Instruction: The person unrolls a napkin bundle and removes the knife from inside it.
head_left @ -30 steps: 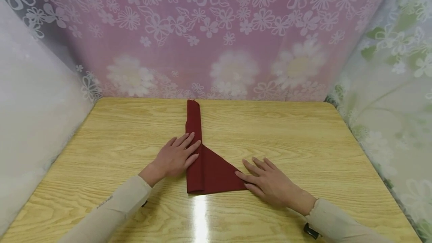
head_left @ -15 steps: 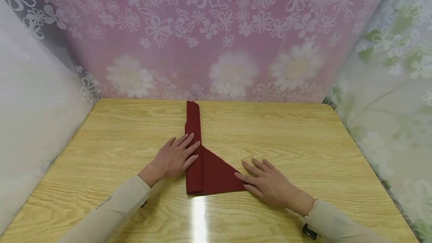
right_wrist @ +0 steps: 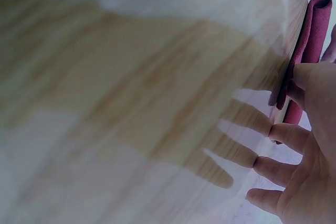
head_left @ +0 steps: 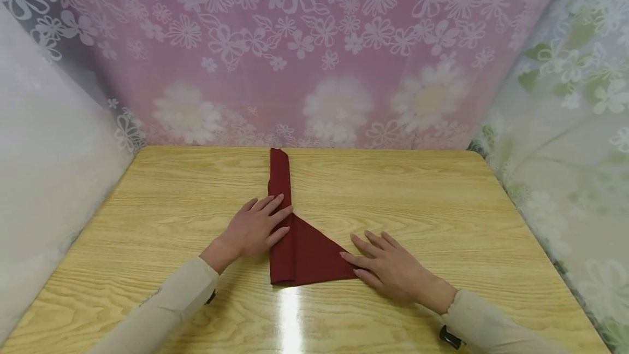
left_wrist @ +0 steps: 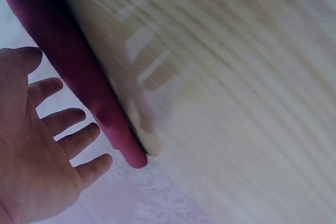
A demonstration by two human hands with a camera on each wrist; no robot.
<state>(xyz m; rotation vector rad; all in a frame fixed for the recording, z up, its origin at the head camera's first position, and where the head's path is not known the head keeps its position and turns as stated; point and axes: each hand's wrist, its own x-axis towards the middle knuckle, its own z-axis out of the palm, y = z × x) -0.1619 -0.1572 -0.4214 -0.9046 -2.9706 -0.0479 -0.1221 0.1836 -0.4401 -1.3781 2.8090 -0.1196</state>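
Note:
A dark red cloth (head_left: 319, 253) lies on the wooden table. Its left part is folded into a narrow upright strip that reaches the table's far edge, and a flat triangle spreads from it to the right. My left hand (head_left: 253, 228) rests on the strip with fingers extended and spread. At the triangle's right tip, my right hand (head_left: 398, 266) touches the cloth with thumb and index finger, the other fingers reaching over the tabletop. The left wrist view shows the cloth's long folded edge (left_wrist: 79, 72) beside the fingers; the right wrist view shows its rolled-looking fold (right_wrist: 317, 30) near the thumb.
The wood-grain table (head_left: 403, 190) has a glare streak near its front. A pink floral curtain (head_left: 334, 64) hangs behind it. Pale sheets stand along the left and right sides, the right one (head_left: 565, 141) with green leaves.
Both hands and the cloth stay essentially in place. The whole head view shifts very slightly.

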